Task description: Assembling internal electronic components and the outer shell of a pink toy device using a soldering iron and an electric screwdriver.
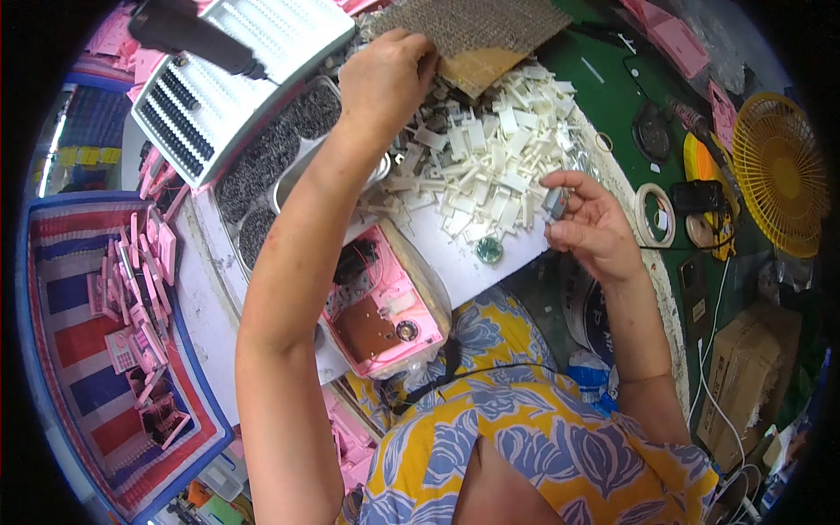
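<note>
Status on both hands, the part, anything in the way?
Left hand by cardboard, grip unclear. Right hand pinching gray part. White parts heaped between hands. Pink case open.

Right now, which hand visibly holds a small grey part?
The right hand, which pinches the grey part; the left hand is at the brown cardboard, its grasp unclear.

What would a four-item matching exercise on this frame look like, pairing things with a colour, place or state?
1. left hand
2. right hand
3. fan guard
4. open casing

A. pink
B. close by the brown sheet
C. yellow
D. holding a small grey part

Pairs: 1-B; 2-D; 3-C; 4-A
</note>
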The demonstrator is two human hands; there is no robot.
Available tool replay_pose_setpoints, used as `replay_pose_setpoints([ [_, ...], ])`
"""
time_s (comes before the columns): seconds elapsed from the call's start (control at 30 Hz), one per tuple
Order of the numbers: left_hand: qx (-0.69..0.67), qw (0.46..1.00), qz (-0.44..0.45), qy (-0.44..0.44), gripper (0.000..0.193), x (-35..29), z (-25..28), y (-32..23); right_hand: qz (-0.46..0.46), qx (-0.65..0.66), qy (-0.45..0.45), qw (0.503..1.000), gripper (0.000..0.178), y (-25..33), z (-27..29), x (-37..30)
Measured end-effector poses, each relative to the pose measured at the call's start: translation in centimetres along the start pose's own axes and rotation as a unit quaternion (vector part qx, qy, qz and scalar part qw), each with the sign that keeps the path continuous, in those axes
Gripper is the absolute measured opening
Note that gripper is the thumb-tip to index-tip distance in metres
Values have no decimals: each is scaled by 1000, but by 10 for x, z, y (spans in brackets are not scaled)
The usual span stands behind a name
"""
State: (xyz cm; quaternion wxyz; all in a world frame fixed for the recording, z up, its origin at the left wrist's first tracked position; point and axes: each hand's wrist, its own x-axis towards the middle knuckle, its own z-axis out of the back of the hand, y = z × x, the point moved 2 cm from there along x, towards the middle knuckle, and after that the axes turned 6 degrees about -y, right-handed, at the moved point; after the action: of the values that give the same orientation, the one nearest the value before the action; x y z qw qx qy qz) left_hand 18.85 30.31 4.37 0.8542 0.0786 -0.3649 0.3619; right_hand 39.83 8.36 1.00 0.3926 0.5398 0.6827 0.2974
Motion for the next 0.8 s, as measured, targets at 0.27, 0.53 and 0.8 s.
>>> replay_pose_setpoints([
  [0.27,-70,992,18,-105,9,-7,9,6,14,-181,3,983,47,-7,-11,-1],
  [0.53,-329,925,177,-69,10,-68,106,-32,11,-542,53,839,39,-18,-35,2],
  [0.8,-482,752,441,86,14,-195,168,-71,191,-716,125,660,36,-37,-54,13],
])
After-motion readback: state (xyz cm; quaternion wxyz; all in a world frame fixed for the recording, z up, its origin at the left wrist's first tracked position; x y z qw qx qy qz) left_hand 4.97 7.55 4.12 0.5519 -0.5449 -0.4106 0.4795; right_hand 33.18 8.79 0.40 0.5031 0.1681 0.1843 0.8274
